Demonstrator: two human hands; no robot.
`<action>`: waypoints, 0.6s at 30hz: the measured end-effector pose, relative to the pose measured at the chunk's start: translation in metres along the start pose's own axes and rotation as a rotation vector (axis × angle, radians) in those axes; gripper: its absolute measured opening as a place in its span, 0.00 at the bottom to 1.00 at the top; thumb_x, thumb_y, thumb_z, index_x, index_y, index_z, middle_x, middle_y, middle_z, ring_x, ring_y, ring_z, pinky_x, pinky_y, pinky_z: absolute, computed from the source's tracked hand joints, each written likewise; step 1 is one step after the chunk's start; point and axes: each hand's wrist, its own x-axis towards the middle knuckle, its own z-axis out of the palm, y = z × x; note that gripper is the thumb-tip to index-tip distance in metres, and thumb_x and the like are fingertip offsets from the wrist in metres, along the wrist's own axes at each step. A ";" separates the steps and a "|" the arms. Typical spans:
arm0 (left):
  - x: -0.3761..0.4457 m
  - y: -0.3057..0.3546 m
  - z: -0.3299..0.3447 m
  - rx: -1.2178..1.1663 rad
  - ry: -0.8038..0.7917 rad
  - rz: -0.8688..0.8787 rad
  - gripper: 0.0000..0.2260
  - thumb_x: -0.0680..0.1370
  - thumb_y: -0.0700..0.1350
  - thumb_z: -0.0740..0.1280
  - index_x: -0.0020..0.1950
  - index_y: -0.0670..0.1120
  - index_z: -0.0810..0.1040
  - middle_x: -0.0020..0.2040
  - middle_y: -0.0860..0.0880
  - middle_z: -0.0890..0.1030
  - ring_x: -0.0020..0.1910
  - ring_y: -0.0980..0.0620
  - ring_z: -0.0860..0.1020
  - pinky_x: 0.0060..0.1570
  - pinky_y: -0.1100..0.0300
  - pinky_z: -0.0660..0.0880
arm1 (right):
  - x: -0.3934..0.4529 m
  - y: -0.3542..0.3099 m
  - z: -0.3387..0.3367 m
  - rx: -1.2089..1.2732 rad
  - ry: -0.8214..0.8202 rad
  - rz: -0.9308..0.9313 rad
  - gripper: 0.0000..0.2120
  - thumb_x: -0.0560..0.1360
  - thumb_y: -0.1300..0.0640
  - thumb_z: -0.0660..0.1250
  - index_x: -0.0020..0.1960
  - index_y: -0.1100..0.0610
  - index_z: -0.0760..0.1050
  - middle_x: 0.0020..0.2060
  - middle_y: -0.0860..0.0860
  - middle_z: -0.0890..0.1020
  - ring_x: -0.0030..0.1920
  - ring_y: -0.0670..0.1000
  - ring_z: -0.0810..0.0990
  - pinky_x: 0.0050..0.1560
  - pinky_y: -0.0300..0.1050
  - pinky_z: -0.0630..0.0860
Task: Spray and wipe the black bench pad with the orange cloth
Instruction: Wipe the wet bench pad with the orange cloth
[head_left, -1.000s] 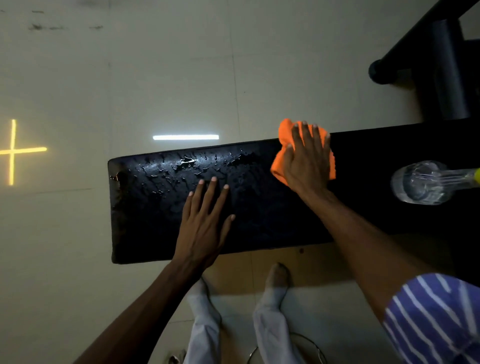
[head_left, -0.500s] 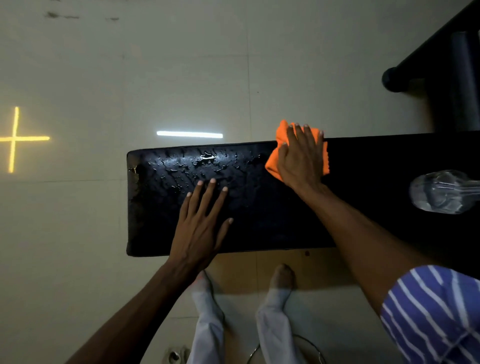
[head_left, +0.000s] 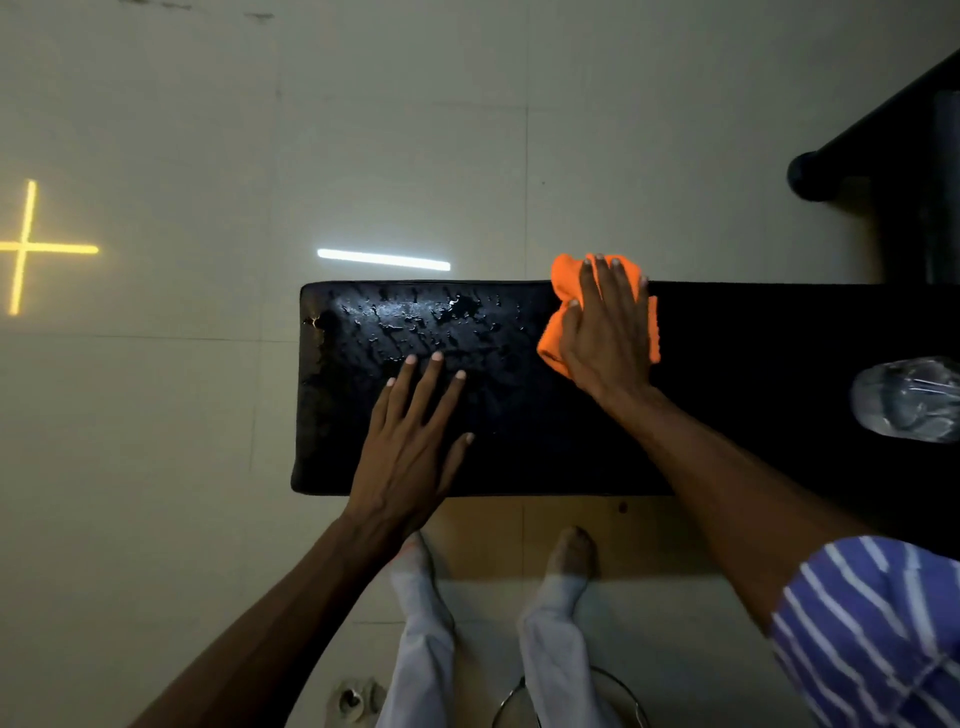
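Observation:
The black bench pad (head_left: 524, 447) runs across the middle of the view, its left part covered in shiny wet droplets. My right hand (head_left: 608, 332) presses flat on the orange cloth (head_left: 563, 283) at the pad's far edge, just right of the wet patch. My left hand (head_left: 410, 447) lies flat with fingers spread on the pad's near side, holding nothing. A clear spray bottle (head_left: 906, 400) lies on the pad at the right edge of the view.
Pale tiled floor surrounds the bench. A black machine frame (head_left: 883, 135) stands at the upper right. My legs and feet (head_left: 571, 561) are below the pad's near edge. A metal ring (head_left: 618, 691) sits on the floor near my feet.
The view has shifted, so the bench sits further right in the frame. My right hand stays on the cloth at the pad's far edge. The left hand has stayed flat in place.

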 end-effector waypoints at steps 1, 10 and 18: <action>-0.002 -0.003 -0.001 -0.001 0.004 -0.007 0.29 0.84 0.58 0.57 0.84 0.48 0.59 0.85 0.44 0.54 0.85 0.41 0.51 0.81 0.41 0.57 | 0.005 -0.015 0.004 0.045 0.000 0.025 0.27 0.84 0.57 0.56 0.82 0.60 0.62 0.83 0.57 0.64 0.85 0.57 0.58 0.86 0.59 0.43; -0.018 -0.028 -0.007 0.011 0.019 -0.035 0.30 0.84 0.58 0.57 0.84 0.48 0.60 0.85 0.44 0.55 0.85 0.41 0.52 0.80 0.40 0.59 | -0.036 -0.011 0.004 -0.038 -0.150 -0.395 0.30 0.86 0.53 0.54 0.86 0.55 0.50 0.86 0.53 0.51 0.87 0.52 0.47 0.86 0.58 0.45; -0.023 -0.043 -0.001 -0.032 0.052 -0.027 0.29 0.84 0.58 0.58 0.84 0.48 0.59 0.85 0.45 0.54 0.85 0.42 0.51 0.82 0.41 0.56 | 0.005 -0.083 0.026 0.022 -0.011 -0.033 0.28 0.85 0.55 0.55 0.84 0.58 0.58 0.85 0.56 0.60 0.86 0.56 0.55 0.86 0.59 0.43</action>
